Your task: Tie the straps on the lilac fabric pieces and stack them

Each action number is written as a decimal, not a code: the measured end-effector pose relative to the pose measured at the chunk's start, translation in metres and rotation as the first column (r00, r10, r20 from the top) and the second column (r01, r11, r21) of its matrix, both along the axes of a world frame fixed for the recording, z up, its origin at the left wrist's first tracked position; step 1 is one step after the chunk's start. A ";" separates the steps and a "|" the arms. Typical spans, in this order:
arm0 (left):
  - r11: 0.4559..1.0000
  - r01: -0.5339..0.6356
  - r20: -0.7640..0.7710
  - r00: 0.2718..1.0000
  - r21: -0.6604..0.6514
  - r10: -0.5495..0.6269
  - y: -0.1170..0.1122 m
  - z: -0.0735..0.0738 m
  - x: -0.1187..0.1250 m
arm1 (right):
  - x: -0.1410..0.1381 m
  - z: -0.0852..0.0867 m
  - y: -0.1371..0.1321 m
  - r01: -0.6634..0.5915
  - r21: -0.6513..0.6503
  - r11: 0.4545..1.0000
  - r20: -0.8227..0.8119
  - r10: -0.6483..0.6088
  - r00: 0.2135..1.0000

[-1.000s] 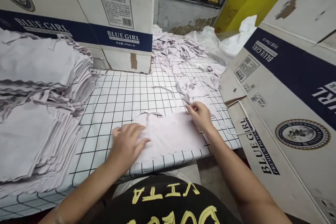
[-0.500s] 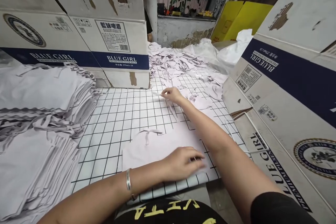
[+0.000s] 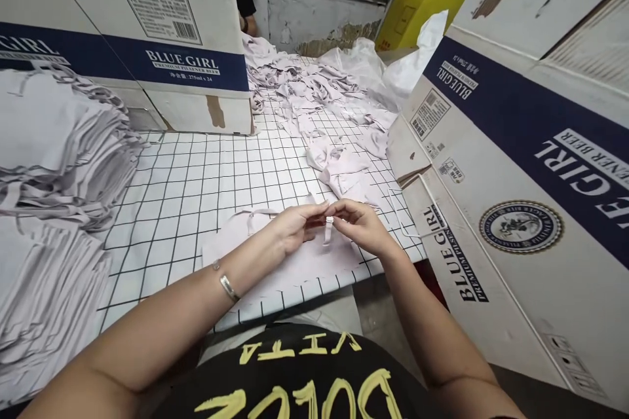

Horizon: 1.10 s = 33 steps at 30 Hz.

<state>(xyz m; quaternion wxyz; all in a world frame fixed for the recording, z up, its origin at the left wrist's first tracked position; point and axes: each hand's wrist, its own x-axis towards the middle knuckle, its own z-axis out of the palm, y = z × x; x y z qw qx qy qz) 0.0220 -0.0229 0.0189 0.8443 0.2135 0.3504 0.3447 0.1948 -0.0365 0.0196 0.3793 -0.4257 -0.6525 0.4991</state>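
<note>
My left hand (image 3: pixel 295 226) and my right hand (image 3: pixel 361 226) meet just above the near edge of the checked table (image 3: pixel 206 177). Both pinch a thin pale strap with a small ring (image 3: pixel 329 222) on it between their fingertips. Under the hands lies a flat pale lilac fabric piece (image 3: pixel 295 258) with a small strap loop at its top. A silver bracelet sits on my left wrist.
Tall stacks of the same pale fabric pieces (image 3: pixel 49 163) fill the left side. A loose heap of pieces and straps (image 3: pixel 324 111) lies at the far right of the table. Blue Girl cartons stand behind (image 3: pixel 162 46) and to the right (image 3: pixel 515 177).
My right hand has come back from the far strap heap to the near edge with a strap. My left hand has lifted off the flat piece and joined it.
</note>
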 end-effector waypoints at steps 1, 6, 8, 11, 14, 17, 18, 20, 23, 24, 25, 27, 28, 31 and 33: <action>0.999 0.015 -0.003 1.000 0.032 -0.015 0.000 0.001 0.003 | -0.001 -0.002 -0.002 -0.001 -0.065 0.998 -0.093 -0.005 0.996; 0.997 0.016 -0.059 0.998 0.069 -0.012 0.015 0.013 0.003 | -0.005 -0.012 -0.010 -0.070 -0.346 0.936 -0.317 -0.047 0.947; 0.986 -0.022 -0.206 0.977 0.164 0.056 0.023 0.016 -0.002 | -0.003 -0.015 -0.011 -0.100 -0.399 0.911 -0.230 0.006 0.973; 0.893 0.068 -0.488 0.855 0.445 0.178 0.029 0.014 -0.015 | 0.004 -0.014 -0.005 -0.105 -0.414 0.904 -0.037 0.099 0.994; 0.722 0.320 -0.725 0.592 0.613 0.353 0.022 0.003 -0.024 | 0.010 -0.008 0.007 -0.034 -0.292 0.956 0.142 0.079 0.987; 0.690 0.440 -0.810 0.420 0.575 0.408 0.009 -0.008 -0.025 | 0.010 0.001 0.016 -0.068 -0.227 0.972 0.215 0.118 0.970; 0.715 0.423 -0.813 0.454 0.557 0.365 0.007 -0.010 -0.023 | 0.009 0.003 0.018 -0.125 -0.238 0.963 0.210 0.176 0.962; 0.784 0.363 -0.763 0.612 0.503 0.206 0.005 -0.010 -0.019 | 0.007 0.007 0.019 -0.263 -0.277 0.924 0.167 0.316 0.934; 0.889 0.237 -0.579 0.814 0.392 0.038 0.008 -0.004 -0.014 | 0.005 0.012 0.017 -0.353 -0.282 0.892 0.125 0.400 0.908; 0.915 0.188 -0.521 0.853 0.356 0.027 0.009 -0.002 -0.013 | 0.004 0.013 0.016 -0.356 -0.282 0.891 0.136 0.405 0.904; 0.937 0.147 -0.466 0.885 0.317 0.019 0.010 -0.001 -0.012 | 0.004 0.014 0.015 -0.354 -0.283 0.891 0.157 0.407 0.900; 0.957 0.153 -0.348 0.936 0.245 -0.061 0.010 0.000 -0.010 | 0.003 0.015 0.013 -0.362 -0.291 0.886 0.211 0.429 0.879; 0.958 0.187 -0.290 0.949 0.217 -0.120 0.010 0.000 -0.009 | 0.002 0.015 0.012 -0.369 -0.291 0.883 0.236 0.440 0.866; 0.945 0.243 -0.251 0.950 0.218 -0.186 0.007 -0.002 -0.005 | -0.001 0.013 0.008 -0.334 -0.232 0.913 0.306 0.395 0.866; 0.926 0.256 -0.352 0.924 0.279 -0.150 0.005 -0.002 -0.004 | -0.003 0.011 0.006 -0.268 -0.162 0.950 0.345 0.309 0.886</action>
